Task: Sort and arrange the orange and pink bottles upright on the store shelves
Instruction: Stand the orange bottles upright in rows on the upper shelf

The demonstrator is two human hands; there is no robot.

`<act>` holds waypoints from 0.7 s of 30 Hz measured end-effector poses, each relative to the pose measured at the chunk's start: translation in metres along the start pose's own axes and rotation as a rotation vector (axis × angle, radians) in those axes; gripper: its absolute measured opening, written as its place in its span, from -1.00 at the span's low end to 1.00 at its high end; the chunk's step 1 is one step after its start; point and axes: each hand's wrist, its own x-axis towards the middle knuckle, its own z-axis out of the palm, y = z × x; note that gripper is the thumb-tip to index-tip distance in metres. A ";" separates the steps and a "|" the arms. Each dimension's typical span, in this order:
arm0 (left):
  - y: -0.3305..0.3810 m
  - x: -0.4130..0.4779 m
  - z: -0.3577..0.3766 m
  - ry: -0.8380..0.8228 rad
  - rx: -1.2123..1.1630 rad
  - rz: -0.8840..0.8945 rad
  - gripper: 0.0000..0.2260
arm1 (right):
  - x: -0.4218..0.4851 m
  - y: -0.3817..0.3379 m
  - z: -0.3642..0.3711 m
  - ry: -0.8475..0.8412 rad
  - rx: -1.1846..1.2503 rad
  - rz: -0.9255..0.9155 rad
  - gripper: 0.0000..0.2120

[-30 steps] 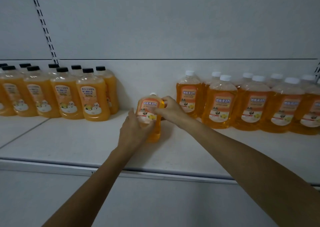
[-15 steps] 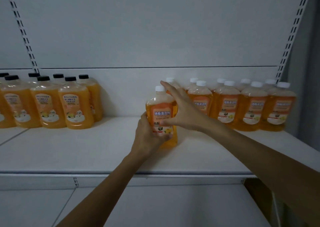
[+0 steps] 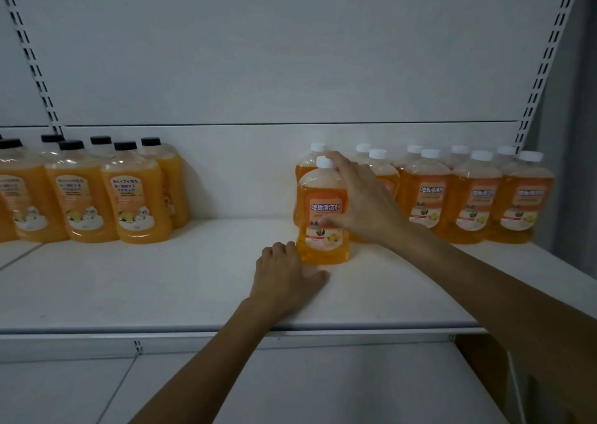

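Observation:
An orange bottle with a white cap (image 3: pixel 323 229) stands upright on the white shelf (image 3: pixel 161 288), in front of a white-capped row (image 3: pixel 478 197) at the right. My right hand (image 3: pixel 361 204) holds this bottle from its right side, thumb on the label and index finger up by the cap. My left hand (image 3: pixel 284 278) rests on the shelf at the bottle's lower left. Its fingers are loosely curled, with the knuckles beside the bottle's base. A group of black-capped orange bottles (image 3: pixel 97 194) stands at the left. No pink bottles are in view.
A wide bare stretch of shelf lies between the two bottle groups. The shelf's front edge (image 3: pixel 226 334) runs across below my left wrist, with a lower shelf (image 3: pixel 290 391) beneath. Slotted uprights (image 3: pixel 542 77) flank the back panel.
The bottle went from held in both hands to standing on the shelf beside the white-capped row. My left hand dropped from its label to the shelf.

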 end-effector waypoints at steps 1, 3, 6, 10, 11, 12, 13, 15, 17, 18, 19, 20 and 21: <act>0.001 0.000 0.000 -0.029 0.051 -0.005 -0.47 | 0.003 0.001 -0.001 0.013 -0.076 0.014 -0.05; 0.003 -0.001 -0.001 -0.070 0.123 0.002 -0.47 | 0.007 0.004 -0.002 0.031 -0.177 0.033 -0.07; 0.005 -0.003 -0.002 -0.082 0.157 0.011 -0.48 | 0.012 0.007 -0.002 0.034 -0.215 0.057 -0.09; 0.007 -0.005 -0.005 -0.093 0.170 0.007 -0.49 | 0.023 0.012 0.003 0.028 -0.207 0.046 -0.07; 0.008 -0.005 -0.006 -0.096 0.168 0.004 -0.49 | 0.024 0.013 0.005 0.026 -0.206 0.044 -0.07; 0.008 -0.006 -0.007 -0.099 0.166 0.003 -0.49 | 0.025 0.014 0.007 0.028 -0.209 0.037 -0.07; 0.008 -0.006 -0.007 -0.104 0.162 0.001 -0.50 | 0.026 0.014 0.009 0.034 -0.218 0.027 -0.08; 0.009 -0.007 -0.007 -0.111 0.159 0.000 -0.50 | 0.029 0.015 0.013 0.040 -0.250 0.024 -0.09; 0.009 -0.007 -0.007 -0.103 0.156 0.003 -0.51 | 0.035 0.016 0.017 0.032 -0.286 0.031 -0.08; 0.009 -0.007 -0.006 -0.100 0.151 0.004 -0.51 | 0.038 0.016 0.019 0.027 -0.300 0.035 -0.07; 0.009 -0.007 -0.006 -0.099 0.147 0.004 -0.51 | 0.040 0.016 0.020 0.025 -0.310 0.035 -0.07; 0.009 -0.007 -0.006 -0.100 0.143 0.004 -0.52 | 0.043 0.017 0.020 0.025 -0.315 0.029 -0.06; 0.009 -0.007 -0.006 -0.101 0.138 0.003 -0.52 | 0.044 0.017 0.021 0.023 -0.318 0.024 -0.06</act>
